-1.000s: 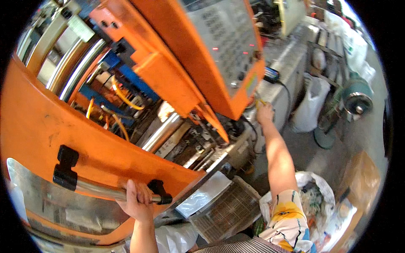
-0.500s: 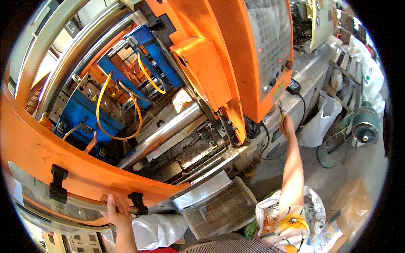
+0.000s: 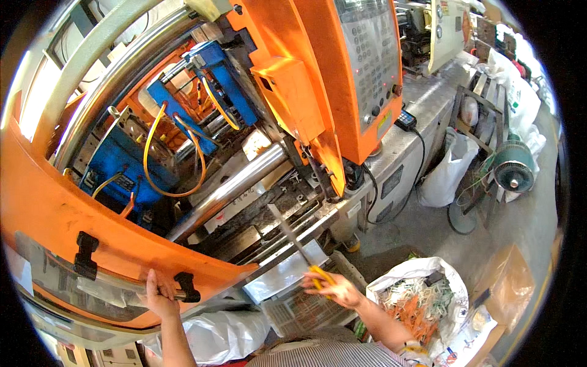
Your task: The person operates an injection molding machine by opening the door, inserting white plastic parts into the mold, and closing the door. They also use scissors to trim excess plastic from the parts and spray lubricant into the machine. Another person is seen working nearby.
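Observation:
My left hand (image 3: 161, 296) is closed around the bar of the door handle (image 3: 131, 285), between the two black brackets on the orange machine door (image 3: 122, 238). My right hand (image 3: 342, 292) grips a long-bladed tool with yellow handles (image 3: 323, 278). Its thin metal end points up and left, over the lower edge of the machine opening; the tip's exact shape is blurred. Inside the opening stands a blue mold (image 3: 125, 174), its halves apart, with yellow hoses (image 3: 147, 156) looped in front. A thick steel tie bar (image 3: 232, 192) crosses before it.
An orange control panel (image 3: 367, 79) rises at the top centre. Below my right hand lies a plastic crate (image 3: 293, 315). A white sack (image 3: 422, 267) of orange and pale scraps stands at the lower right. Further right are a green motor (image 3: 512, 160) and a metal frame (image 3: 460, 110).
My right hand has come from beside the control panel's lower corner, back and left, bringing the yellow-handled tool in front of the machine opening. My left hand stays on the door handle.

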